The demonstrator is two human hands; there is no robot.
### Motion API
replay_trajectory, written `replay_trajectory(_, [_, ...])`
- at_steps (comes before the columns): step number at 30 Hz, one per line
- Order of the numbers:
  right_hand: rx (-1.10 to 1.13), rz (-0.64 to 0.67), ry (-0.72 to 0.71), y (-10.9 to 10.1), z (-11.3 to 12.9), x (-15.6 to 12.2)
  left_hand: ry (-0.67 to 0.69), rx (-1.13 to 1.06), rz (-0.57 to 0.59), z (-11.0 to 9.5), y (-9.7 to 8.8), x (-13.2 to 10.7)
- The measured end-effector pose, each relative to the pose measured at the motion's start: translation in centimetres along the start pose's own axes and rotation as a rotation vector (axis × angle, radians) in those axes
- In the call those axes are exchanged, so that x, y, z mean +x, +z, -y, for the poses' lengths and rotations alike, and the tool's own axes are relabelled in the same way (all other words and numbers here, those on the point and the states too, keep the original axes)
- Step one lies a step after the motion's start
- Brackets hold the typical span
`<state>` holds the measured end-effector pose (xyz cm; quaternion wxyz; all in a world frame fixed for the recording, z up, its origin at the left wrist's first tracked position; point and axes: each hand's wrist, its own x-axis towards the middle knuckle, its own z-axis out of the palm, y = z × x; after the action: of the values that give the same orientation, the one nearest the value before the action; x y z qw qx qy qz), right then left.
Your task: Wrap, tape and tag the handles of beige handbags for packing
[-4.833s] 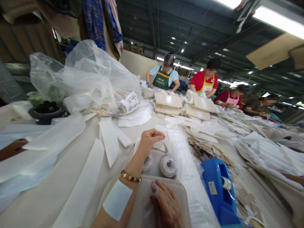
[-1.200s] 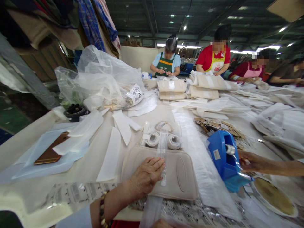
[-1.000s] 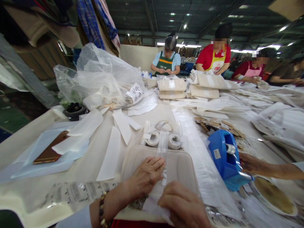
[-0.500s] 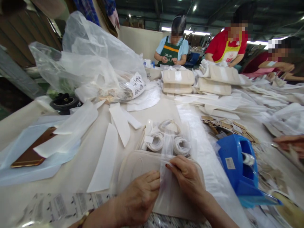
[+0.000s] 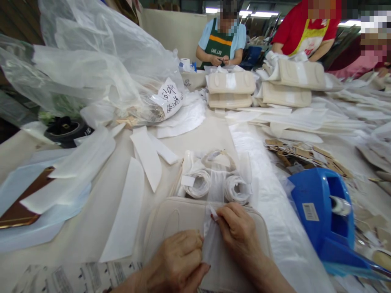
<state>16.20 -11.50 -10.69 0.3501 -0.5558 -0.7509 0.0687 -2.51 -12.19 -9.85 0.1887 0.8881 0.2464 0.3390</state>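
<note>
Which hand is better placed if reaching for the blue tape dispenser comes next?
Likely the right hand: the blue tape dispenser is to its right, while the left hand is farther off, across the white strip. The right seems to pinch that strip, though.

A plain, pale wall (image 5: 171,34) stands beyond the cream worktable (image 5: 210,132) at upper centre of the frame, brown cartons (image 5: 169,6) showing above its top edge. Bright strip lights (image 5: 264,14) line the dim background from upper centre to upper right. Below them I see a blue object (image 5: 253,56), too small on my remote feed to identify. Ribbed brown panelling (image 5: 14,18) fills the shadowy upper-left corner.
</note>
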Motion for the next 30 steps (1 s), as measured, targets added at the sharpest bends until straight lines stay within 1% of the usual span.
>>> replay_trajectory(1, [0.006, -0.005, 0.002, 0.1, 0.0, 0.0, 0.015, 0.061, -0.021, 0.0, 0.1, 0.2])
replay_trajectory(2, [0.011, -0.009, 0.003, 0.1, 0.0, 0.0, 0.059, 0.135, -0.048, -0.1, 0.2, 0.3])
replay_trajectory(4, [0.015, -0.014, 0.000, 0.2, 0.0, -0.1, 0.182, 0.281, -0.100, -0.1, 0.5, 0.4])
replay_trajectory(5, [0.013, -0.018, -0.001, 0.2, 0.0, -0.1, 0.228, 0.334, -0.101, -0.1, 0.7, 0.4])
replay_trajectory(6, [0.008, -0.023, -0.004, 0.2, 0.0, -0.1, 0.250, 0.371, -0.077, -0.2, 1.0, 0.3])
replay_trajectory(8, [-0.011, -0.023, -0.007, 0.2, 0.2, 0.0, 0.225, 0.424, 0.011, -0.1, 1.3, -0.1])
replay_trajectory(10, [-0.048, -0.034, -0.010, 0.2, 0.4, 0.0, 0.223, 0.482, 0.073, -0.1, 1.5, -0.5])
replay_trajectory(11, [-0.069, -0.047, -0.012, 0.2, 0.5, 0.0, 0.229, 0.513, 0.094, 0.0, 1.5, -0.6])
replay_trajectory(13, [-0.098, -0.082, -0.009, 0.3, 0.6, 0.1, 0.252, 0.560, 0.099, 0.0, 1.5, -0.8])
replay_trajectory(16, [-0.063, -0.119, 0.012, 0.2, 0.7, 0.3, 0.287, 0.580, 0.087, -0.1, 1.4, -0.7])
replay_trajectory(20, [0.085, -0.115, 0.063, -0.1, 0.6, 0.4, 0.298, 0.581, 0.108, -0.2, 1.3, -0.4])
replay_trajectory(22, [0.087, -0.114, 0.088, -0.1, 0.7, 0.5, 0.293, 0.576, 0.116, -0.2, 1.3, -0.4])
replay_trajectory(24, [-0.005, -0.113, 0.108, 0.0, 0.8, 0.6, 0.295, 0.567, 0.132, -0.1, 1.4, -0.5])
replay_trajectory(27, [-0.200, -0.117, 0.110, 0.4, 1.0, 0.8, 0.297, 0.557, 0.170, 0.3, 1.7, -0.7])
replay_trajectory(30, [-0.304, -0.132, 0.100, 0.6, 1.2, 1.0, 0.283, 0.540, 0.183, 0.7, 2.0, -1.1])
